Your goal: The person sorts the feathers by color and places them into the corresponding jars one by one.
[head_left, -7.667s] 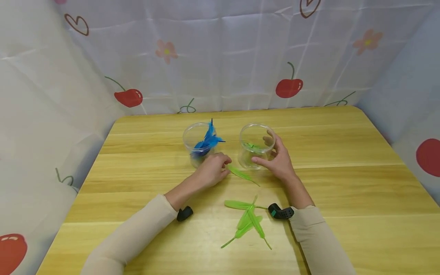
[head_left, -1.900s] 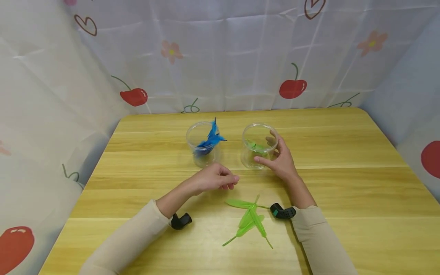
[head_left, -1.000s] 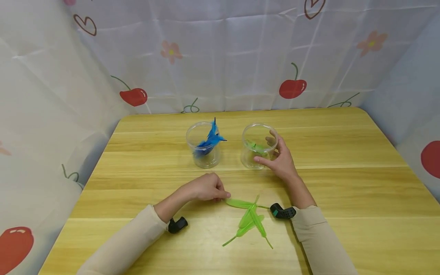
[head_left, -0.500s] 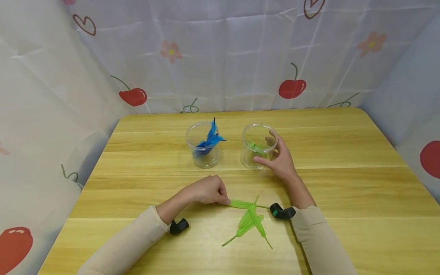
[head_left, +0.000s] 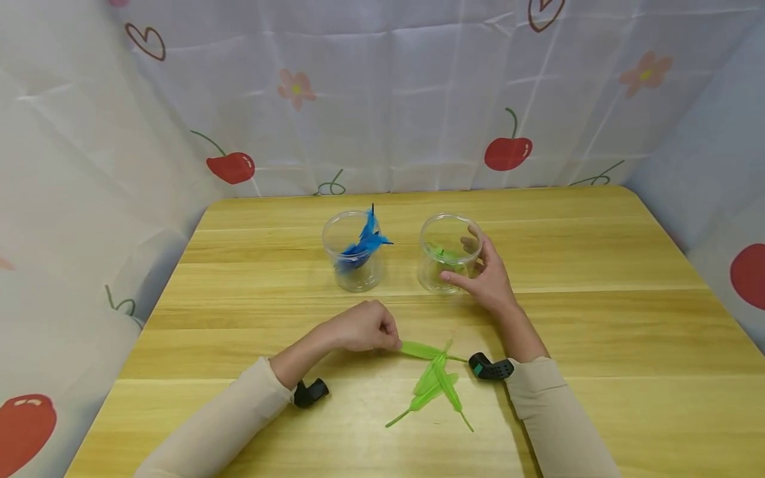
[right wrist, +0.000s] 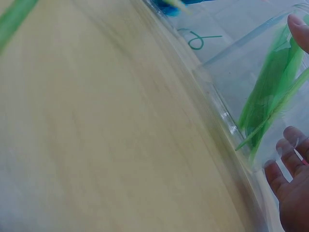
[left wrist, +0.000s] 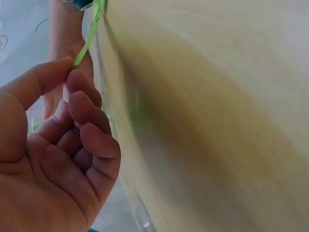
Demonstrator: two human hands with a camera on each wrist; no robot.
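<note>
My left hand (head_left: 363,326) pinches the tip of a green feather (head_left: 418,349) between thumb and index finger. In the left wrist view that feather (left wrist: 89,38) rises from the fingertips, the other fingers loosely curled. Its quill end lies over several more green feathers (head_left: 443,385) on the table. My right hand (head_left: 489,275) holds a clear jar (head_left: 427,271) by its right side, thumb in front and fingers behind. Green feathers (right wrist: 270,87) stand inside this jar, seen through its wall in the right wrist view.
A second clear jar (head_left: 357,283) stands to the left, with blue feathers (head_left: 362,248) sticking out over its rim. Both jars are upright on the wooden table (head_left: 597,265). A patterned curtain (head_left: 382,119) hangs behind the table.
My left hand has come back from near the jars to the green feathers and now pinches one, its tip slightly raised. A loose green feather near the jars has gone. The right hand stays on its jar.
</note>
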